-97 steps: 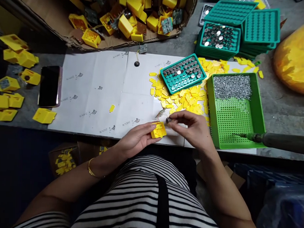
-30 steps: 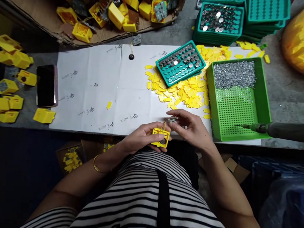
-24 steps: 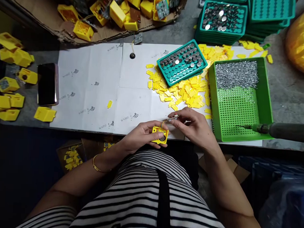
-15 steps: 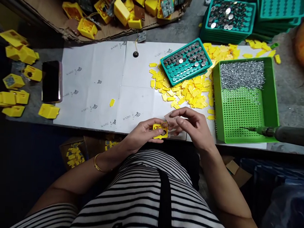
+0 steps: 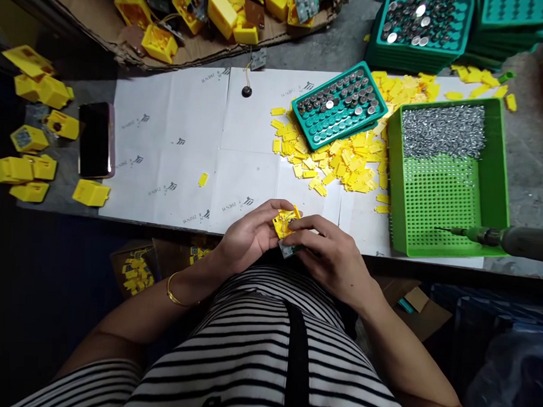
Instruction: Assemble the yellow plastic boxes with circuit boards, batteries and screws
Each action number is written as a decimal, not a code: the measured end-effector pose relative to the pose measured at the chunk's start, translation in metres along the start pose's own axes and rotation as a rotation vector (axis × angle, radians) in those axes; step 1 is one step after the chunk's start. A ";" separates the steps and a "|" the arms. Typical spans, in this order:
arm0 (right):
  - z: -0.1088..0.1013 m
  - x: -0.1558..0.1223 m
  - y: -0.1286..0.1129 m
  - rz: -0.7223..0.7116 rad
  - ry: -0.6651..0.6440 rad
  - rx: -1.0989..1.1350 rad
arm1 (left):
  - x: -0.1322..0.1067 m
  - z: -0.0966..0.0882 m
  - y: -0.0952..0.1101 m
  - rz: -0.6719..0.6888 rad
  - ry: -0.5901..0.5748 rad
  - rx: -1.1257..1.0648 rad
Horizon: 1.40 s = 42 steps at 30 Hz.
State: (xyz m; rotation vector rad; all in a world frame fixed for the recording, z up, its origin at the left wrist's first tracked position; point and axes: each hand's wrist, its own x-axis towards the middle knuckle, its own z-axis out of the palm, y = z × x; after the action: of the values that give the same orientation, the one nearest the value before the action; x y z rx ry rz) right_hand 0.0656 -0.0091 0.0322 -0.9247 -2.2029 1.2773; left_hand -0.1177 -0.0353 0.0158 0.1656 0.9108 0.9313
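Close to my body at the table's front edge, my left hand [image 5: 251,233] grips a small yellow plastic housing [image 5: 282,223] with its open side facing up. Thin wires show inside the housing. From its lower edge hangs a small grey circuit board [image 5: 288,249]. My right hand [image 5: 330,250] closes in from the right, its fingertips pressed on the housing and at the board. Those fingers partly cover the inside of the housing, and I cannot make out exactly what they pinch there.
A green basket [image 5: 499,176] of screws stands right, with a screwdriver [image 5: 484,236] reaching over it. A teal tray [image 5: 321,134] of button cells lies on loose yellow pieces [image 5: 348,170]. A phone [image 5: 97,139] and yellow housings [image 5: 91,192] lie left. A cardboard box [image 5: 103,34] stands behind.
My right hand has come down and left onto the housing. The board, earlier raised beside it, now hangs below. The housing is turned in my left hand, and the view has shifted slightly.
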 end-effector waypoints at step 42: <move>-0.012 -0.010 -0.018 -0.038 -0.201 -0.253 | -0.019 0.011 -0.011 0.055 0.003 0.387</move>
State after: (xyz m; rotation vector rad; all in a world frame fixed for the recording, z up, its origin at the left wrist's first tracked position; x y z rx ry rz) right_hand 0.0746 -0.0157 0.0536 -0.8731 -2.5717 1.1348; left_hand -0.1082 -0.0535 0.0289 0.5216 1.0870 0.7982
